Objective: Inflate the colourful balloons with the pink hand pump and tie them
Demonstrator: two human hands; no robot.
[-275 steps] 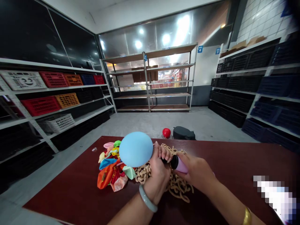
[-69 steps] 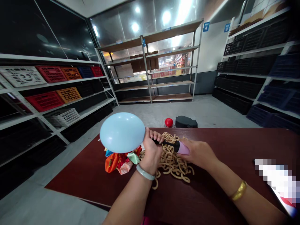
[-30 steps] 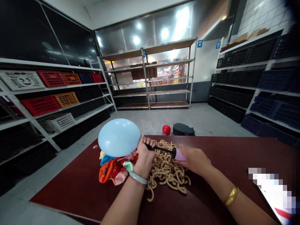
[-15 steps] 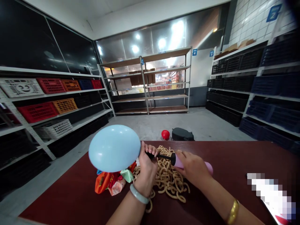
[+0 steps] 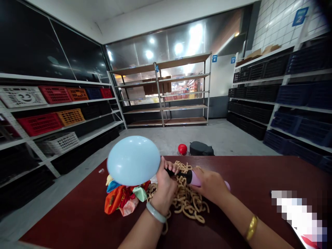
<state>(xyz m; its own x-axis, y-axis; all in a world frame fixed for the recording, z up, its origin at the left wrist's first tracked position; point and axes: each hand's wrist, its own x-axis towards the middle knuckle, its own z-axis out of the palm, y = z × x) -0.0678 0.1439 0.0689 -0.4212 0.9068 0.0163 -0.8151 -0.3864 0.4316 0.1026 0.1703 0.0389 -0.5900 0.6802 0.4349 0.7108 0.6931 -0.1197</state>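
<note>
A light blue balloon (image 5: 133, 160), blown up round, hangs above the dark red table (image 5: 259, 180). My left hand (image 5: 164, 183) is closed round its neck and the black nozzle of a hand pump. My right hand (image 5: 209, 183) grips the pump's pink barrel (image 5: 195, 178), pushed close to the nozzle. Under both hands lies a heap of tan chain links (image 5: 187, 202). A pile of flat coloured balloons (image 5: 121, 199) lies just left of my left wrist, below the blue balloon.
Beyond the table's far edge a red ball (image 5: 182, 149) and a dark bag (image 5: 201, 149) sit on the concrete floor. Shelving with coloured crates (image 5: 52, 117) lines the left wall, dark crates (image 5: 293, 114) the right. A blurred-out patch (image 5: 298, 214) covers the table's right corner.
The pink barrel has slid in toward the nozzle since half a second ago, hiding the black rod. The blue balloon has grown from its size nine seconds back.
</note>
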